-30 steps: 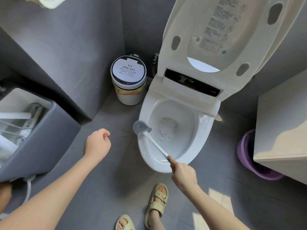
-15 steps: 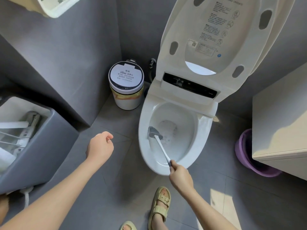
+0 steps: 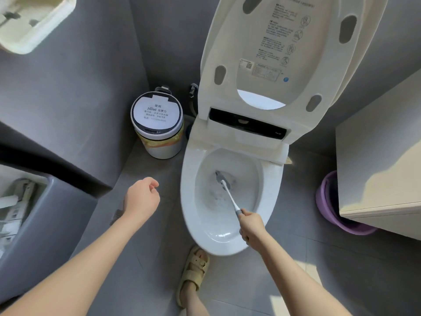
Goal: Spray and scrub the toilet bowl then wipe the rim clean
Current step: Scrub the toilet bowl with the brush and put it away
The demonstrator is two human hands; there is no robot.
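The right hand (image 3: 251, 225) wraps around the end of the toilet brush (image 3: 230, 197), gripping far back on the handle so the fingers stay above the front rim and out of the wet. The shaft slopes down and away into the toilet bowl (image 3: 188, 192), and its grey head sits low near the middle, against the inner wall just above the water. This looks like the scrubbing step, with the rim wipe not yet begun. The left hand (image 3: 142, 197) hangs free over the floor (image 3: 319, 270) beside the bowl, fingers loosely curled and holding nothing (probably held out for balance). The seat and lid (image 3: 224, 37) are tipped up against the wall, which leaves the whole rim bare for cleaning. The glazed porcelain is slick and shiny. The room is tight, with grey tiles, a lidded bin (image 3: 158, 124) in the corner left of the toilet, and a purple basin (image 3: 328, 201) tucked under a pale cabinet (image 3: 376, 167) to the right.
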